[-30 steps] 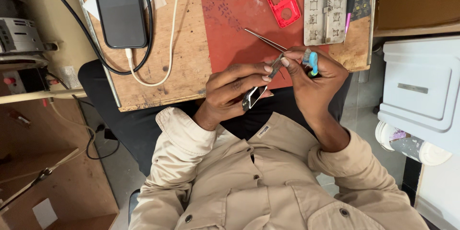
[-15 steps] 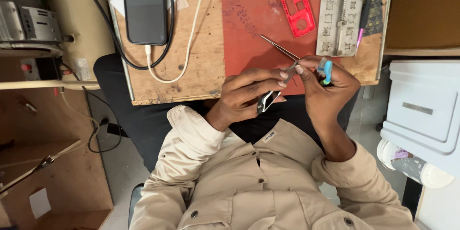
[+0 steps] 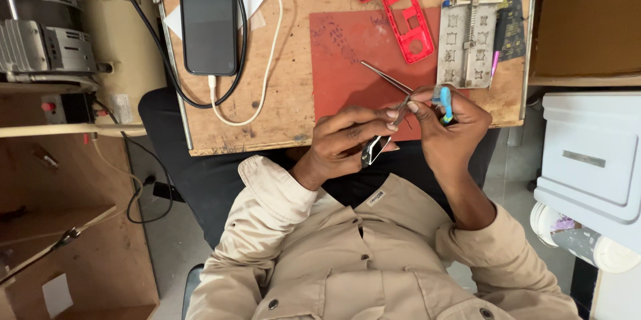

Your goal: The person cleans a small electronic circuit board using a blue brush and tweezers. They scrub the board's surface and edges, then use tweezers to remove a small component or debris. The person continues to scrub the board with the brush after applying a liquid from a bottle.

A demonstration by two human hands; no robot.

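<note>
My left hand (image 3: 342, 136) grips a small dark device with a shiny edge (image 3: 374, 149), held just off the table's front edge above my lap. My right hand (image 3: 449, 134) holds a blue-handled tool (image 3: 446, 104) against its fingers. The thumb and fingertips of both hands meet on a thin grey metal piece (image 3: 401, 106) that sticks up from the device. Thin metal tweezers (image 3: 385, 76) lie on the red mat (image 3: 344, 53) just beyond my fingertips.
On the wooden table (image 3: 280, 113) lie a red phone frame (image 3: 408, 23), a grey metal holding fixture (image 3: 467, 43) and a black smartphone (image 3: 207, 16) on a white cable (image 3: 272, 60). A beige machine (image 3: 53, 33) stands left, a white cabinet (image 3: 591, 153) right.
The view has shifted, so the table and hands sit a little further right in the frame. Both hands keep the same hold on the device, the metal piece and the tool.
</note>
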